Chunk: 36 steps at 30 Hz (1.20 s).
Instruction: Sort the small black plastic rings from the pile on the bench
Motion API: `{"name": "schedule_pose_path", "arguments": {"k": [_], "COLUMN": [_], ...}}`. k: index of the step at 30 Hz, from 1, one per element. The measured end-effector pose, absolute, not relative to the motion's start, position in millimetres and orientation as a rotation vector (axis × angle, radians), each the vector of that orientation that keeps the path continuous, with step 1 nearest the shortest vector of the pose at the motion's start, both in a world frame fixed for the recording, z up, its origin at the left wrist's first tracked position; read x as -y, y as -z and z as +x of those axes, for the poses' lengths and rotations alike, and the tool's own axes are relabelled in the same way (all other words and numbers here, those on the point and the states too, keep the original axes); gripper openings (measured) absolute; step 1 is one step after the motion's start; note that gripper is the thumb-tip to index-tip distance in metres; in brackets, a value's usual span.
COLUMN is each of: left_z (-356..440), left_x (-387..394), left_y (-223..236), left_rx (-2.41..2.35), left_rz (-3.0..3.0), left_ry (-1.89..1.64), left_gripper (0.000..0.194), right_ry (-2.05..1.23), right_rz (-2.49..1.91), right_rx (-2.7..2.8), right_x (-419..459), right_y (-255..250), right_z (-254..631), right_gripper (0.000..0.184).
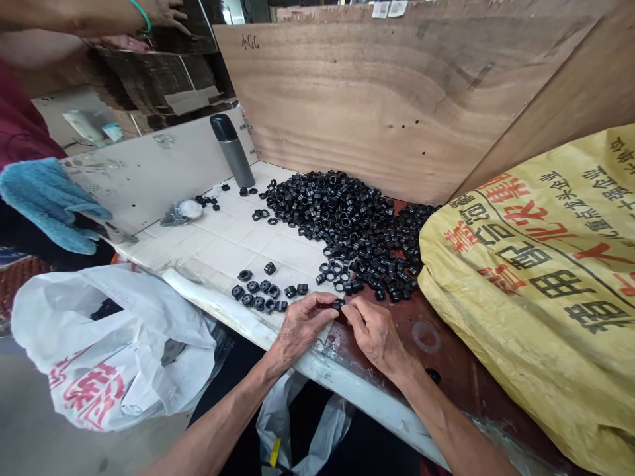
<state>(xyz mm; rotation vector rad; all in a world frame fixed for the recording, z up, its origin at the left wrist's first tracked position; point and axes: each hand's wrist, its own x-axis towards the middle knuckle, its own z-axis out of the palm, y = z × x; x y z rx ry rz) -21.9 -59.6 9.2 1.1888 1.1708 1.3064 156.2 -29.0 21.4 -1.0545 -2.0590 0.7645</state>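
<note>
Between my fingertips is a small black plastic ring part [338, 305], held from both sides above the front edge of the bench. My left hand [306, 320] pinches its left side with thumb and forefinger. On the other side, my right hand [373, 330] closes its thumb and fingers on the same part. A small group of round black parts [258, 302] lies on the white tiles left of my left hand. Beyond both hands rises a large heap of black rings [337, 205], with a few single rings [338, 269] at its near edge.
A yellow printed sack [536, 284] fills the right side. A grey flask [232, 152] stands at the back left near a small plastic bag [182, 212]. Wooden boards [387, 99] wall the back. A white bag [114, 344] hangs left. Another person's arm [99, 16] reaches in top left.
</note>
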Motion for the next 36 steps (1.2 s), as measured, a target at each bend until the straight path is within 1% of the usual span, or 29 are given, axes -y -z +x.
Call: {"name": "schedule_pose_path", "arguments": {"k": [4, 6, 7, 10, 12, 15, 16, 19, 23, 26, 28, 30, 32, 36], "left_z": [-23.7, -24.3, -24.5, -24.4, -24.1, -23.3, -23.1, -22.4, -22.1, -22.0, -22.0, -22.0, -22.2, -23.3], "left_x": [59.6, 59.9, 60.1, 60.2, 60.0, 60.0, 60.0, 60.1, 60.1, 60.3, 60.6, 60.9, 61.1, 61.4], "left_y": [-11.2, -12.5, -13.1, -13.8, -13.8, -14.7, -15.2, -17.4, -19.1, -18.7, -18.1, -18.1, -18.9, -19.9], "left_rx": [-1.167, -1.163, -1.156, -1.140, -1.144, -1.156, -1.156, -1.140, -1.122, -1.106, -1.098, -1.106, -1.121, -1.106], "left_rz": [1.248, 1.259, 1.246, 1.175, 1.169, 1.200, 1.190, 1.117, 1.077, 1.044, 1.037, 1.054, 1.056, 1.015], "left_ry": [-1.296, -1.287, -1.284, -1.287, -1.291, -1.300, -1.303, -1.298, -1.282, -1.265, -1.257, -1.254, -1.263, -1.238], "left_gripper": [0.022, 0.021, 0.021, 0.022, 0.023, 0.023, 0.023, 0.024, 0.026, 0.027, 0.027, 0.027, 0.026, 0.027], "right_ry": [-0.769, -0.756, -0.761, -0.790, -0.788, -0.820, -0.840, -0.842, -0.816, -0.820, -0.830, -0.888, -0.930, -0.859], "right_rz": [-1.025, -1.063, -1.085, -1.040, -1.018, -1.093, -1.102, -1.039, -1.056, -1.028, -1.036, -1.092, -1.103, -0.997], "right_rx": [2.042, 2.048, 2.039, 2.037, 2.054, 2.070, 2.068, 2.057, 2.048, 2.023, 2.014, 1.997, 1.963, 1.950], "right_x": [28.7, 28.3, 28.2, 28.4, 28.9, 29.4, 29.4, 29.2, 29.1, 29.7, 30.4, 31.1, 31.9, 33.0], "right_y": [-22.9, -23.3, -23.6, -24.9, -26.1, -27.9, -28.2, -28.3, -27.4, -28.7, -29.9, -30.3, -29.5, -27.6], "right_z": [156.6, 157.3, 157.6, 157.7, 157.0, 155.7, 155.5, 155.9, 157.4, 157.2, 156.4, 155.5, 154.7, 153.3], "right_gripper": [0.011, 0.018, 0.019, 0.009, 0.009, 0.022, 0.021, 0.010, 0.016, 0.009, 0.010, 0.015, 0.012, 0.011]}}
